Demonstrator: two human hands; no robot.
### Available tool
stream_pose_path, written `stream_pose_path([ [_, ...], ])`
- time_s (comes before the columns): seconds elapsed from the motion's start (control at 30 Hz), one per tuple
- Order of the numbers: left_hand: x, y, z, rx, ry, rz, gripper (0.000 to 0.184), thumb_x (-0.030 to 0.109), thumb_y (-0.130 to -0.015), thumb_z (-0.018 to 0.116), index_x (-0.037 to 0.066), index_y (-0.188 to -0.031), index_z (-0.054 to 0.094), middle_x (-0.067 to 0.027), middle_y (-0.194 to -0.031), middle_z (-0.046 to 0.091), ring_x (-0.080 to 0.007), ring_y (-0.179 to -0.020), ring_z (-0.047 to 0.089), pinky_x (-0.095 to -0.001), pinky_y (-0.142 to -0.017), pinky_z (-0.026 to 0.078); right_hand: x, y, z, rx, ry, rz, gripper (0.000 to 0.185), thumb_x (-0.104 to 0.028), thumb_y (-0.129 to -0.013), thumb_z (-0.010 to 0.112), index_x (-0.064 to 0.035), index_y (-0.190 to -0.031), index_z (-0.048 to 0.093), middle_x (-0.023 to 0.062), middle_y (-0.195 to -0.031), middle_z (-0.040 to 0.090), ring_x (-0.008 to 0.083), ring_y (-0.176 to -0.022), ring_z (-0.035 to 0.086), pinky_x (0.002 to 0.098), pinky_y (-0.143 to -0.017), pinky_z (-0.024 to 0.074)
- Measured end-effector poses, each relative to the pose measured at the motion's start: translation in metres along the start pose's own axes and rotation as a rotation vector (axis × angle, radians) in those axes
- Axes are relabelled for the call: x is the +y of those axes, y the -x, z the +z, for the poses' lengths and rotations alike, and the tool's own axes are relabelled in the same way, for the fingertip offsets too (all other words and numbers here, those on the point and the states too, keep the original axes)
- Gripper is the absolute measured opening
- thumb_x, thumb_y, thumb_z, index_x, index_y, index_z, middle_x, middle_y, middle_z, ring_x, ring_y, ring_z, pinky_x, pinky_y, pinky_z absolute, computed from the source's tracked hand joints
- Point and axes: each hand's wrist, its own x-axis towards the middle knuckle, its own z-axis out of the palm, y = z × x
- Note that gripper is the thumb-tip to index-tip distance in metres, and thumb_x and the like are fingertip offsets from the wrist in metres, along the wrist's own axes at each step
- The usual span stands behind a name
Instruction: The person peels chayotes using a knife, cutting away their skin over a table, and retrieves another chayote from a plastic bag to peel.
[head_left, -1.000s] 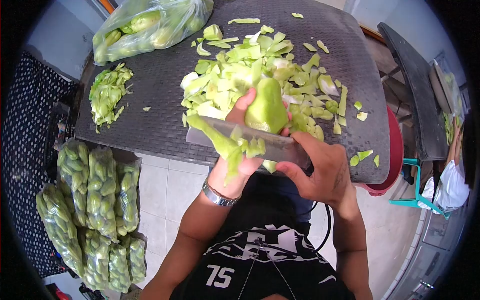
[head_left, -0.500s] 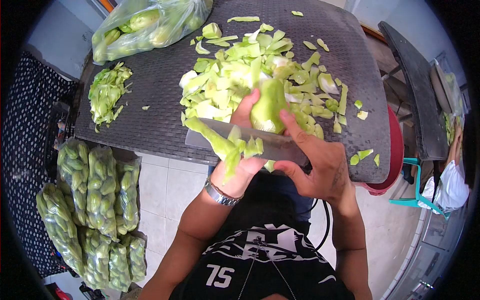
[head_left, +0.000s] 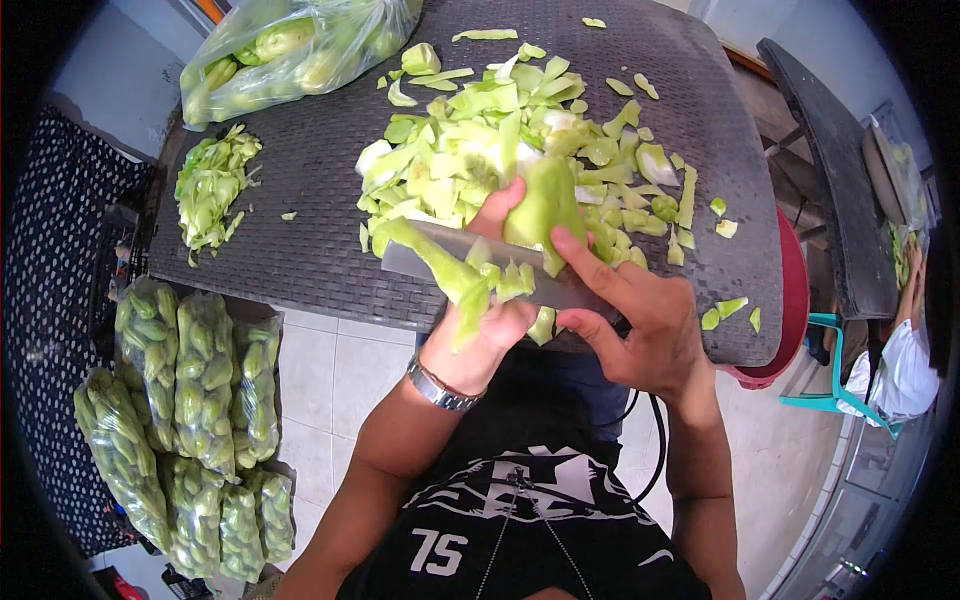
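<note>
My left hand (head_left: 487,340), with a metal-band watch on its wrist, is closed around a pale green chayote (head_left: 545,205), its thumb on the near left side. In my right hand (head_left: 645,325) is a wide-bladed knife (head_left: 405,262), its handle hidden by the fingers. The blade lies across the chayote's lower end, where a small flap of skin hangs. Cut strips of green peel (head_left: 460,280) cling over the blade and my left palm. Behind the chayote spreads a heap of peelings (head_left: 440,165) on the dark woven-pattern table (head_left: 310,160).
A clear plastic bag (head_left: 300,60) of chayotes stands at the table's back left, with a smaller shred pile (head_left: 215,185) near it. Several filled bags (head_left: 205,390) sit on the tiled floor at left. A red tub (head_left: 790,290) and a person's sleeve (head_left: 905,375) are at right.
The knife edge has moved up into the chayote's lower end, and a flap of skin now lifts there. My right hand has shifted slightly right and down.
</note>
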Motion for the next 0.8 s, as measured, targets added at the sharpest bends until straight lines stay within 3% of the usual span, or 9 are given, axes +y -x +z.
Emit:
stream_pose_path([
  [0.07, -0.011, 0.007, -0.012, -0.128, -0.269, 0.271, 0.069, 0.041, -0.105, 0.063, 0.016, -0.161, 0.033, -0.0213, -0.15, 0.054, -0.0362, -0.135, 0.059, -0.053, -0.112, 0.051, 0.004, -0.002, 0.007, 0.113, -0.121, -0.041, 0.082, -0.043, -0.09, 0.08, -0.0141, -0.16, 0.049, 0.0154, -0.085, 0.072, 0.0341, -0.068, 0.07, 0.0399, -0.062, 0.0538],
  [0.17, -0.012, 0.003, -0.022, -0.175, -0.388, 0.366, 0.078, 0.037, -0.099, 0.075, 0.02, -0.162, 0.032, -0.022, -0.157, 0.049, -0.0371, -0.141, 0.054, -0.0529, -0.113, 0.05, 0.004, -0.002, 0.004, 0.147, -0.185, -0.046, 0.082, -0.041, -0.091, 0.079, -0.0154, -0.162, 0.046, 0.0174, -0.093, 0.075, 0.0353, -0.075, 0.074, 0.0415, -0.066, 0.0563],
  [0.33, 0.02, 0.003, 0.006, 0.136, 0.188, -0.124, 0.088, 0.042, -0.09, 0.085, 0.019, -0.161, 0.038, -0.0201, -0.16, 0.046, -0.037, -0.141, 0.054, -0.053, -0.114, 0.049, 0.014, 0.0, 0.011, 0.214, -0.209, -0.067, 0.084, -0.039, -0.09, 0.08, -0.0148, -0.163, 0.044, 0.018, -0.097, 0.077, 0.0361, -0.082, 0.076, 0.0414, -0.073, 0.0588],
  [0.47, 0.02, 0.0, 0.005, 0.166, 0.107, -0.158, 0.084, 0.049, -0.091, 0.081, 0.017, -0.159, 0.042, -0.019, -0.161, 0.046, -0.0385, -0.14, 0.055, -0.0538, -0.114, 0.049, 0.014, 0.002, 0.011, 0.2, -0.18, -0.055, 0.084, -0.038, -0.09, 0.08, -0.0159, -0.162, 0.045, 0.0173, -0.097, 0.077, 0.0358, -0.083, 0.075, 0.0412, -0.073, 0.059],
  [0.6, -0.016, 0.007, -0.011, -0.033, 0.003, 0.145, 0.074, 0.049, -0.097, 0.074, 0.017, -0.157, 0.046, -0.0187, -0.159, 0.048, -0.0373, -0.139, 0.056, -0.0521, -0.114, 0.05, 0.001, -0.002, -0.004, 0.038, -0.107, 0.037, 0.083, -0.039, -0.089, 0.08, -0.0169, -0.162, 0.046, 0.0158, -0.096, 0.077, 0.0349, -0.079, 0.075, 0.0412, -0.069, 0.0581],
  [0.7, 0.008, 0.008, 0.003, 0.069, 0.004, -0.008, 0.054, 0.043, -0.103, 0.067, 0.017, -0.149, 0.056, -0.0175, -0.154, 0.055, -0.0326, -0.137, 0.059, -0.0493, -0.114, 0.051, 0.015, 0.003, 0.007, 0.209, -0.124, -0.079, 0.084, -0.041, -0.089, 0.08, -0.0171, -0.162, 0.046, 0.0146, -0.094, 0.077, 0.0338, -0.075, 0.074, 0.0407, -0.066, 0.0569],
  [0.8, 0.016, 0.0, 0.004, 0.193, 0.148, -0.181, 0.047, 0.039, -0.105, 0.063, 0.016, -0.146, 0.059, -0.0165, -0.151, 0.058, -0.0314, -0.135, 0.06, -0.0482, -0.111, 0.053, 0.01, 0.003, 0.0, 0.138, -0.106, -0.005, 0.083, -0.041, -0.089, 0.08, -0.0169, -0.161, 0.047, 0.0148, -0.095, 0.077, 0.0339, -0.075, 0.074, 0.0405, -0.066, 0.057],
])
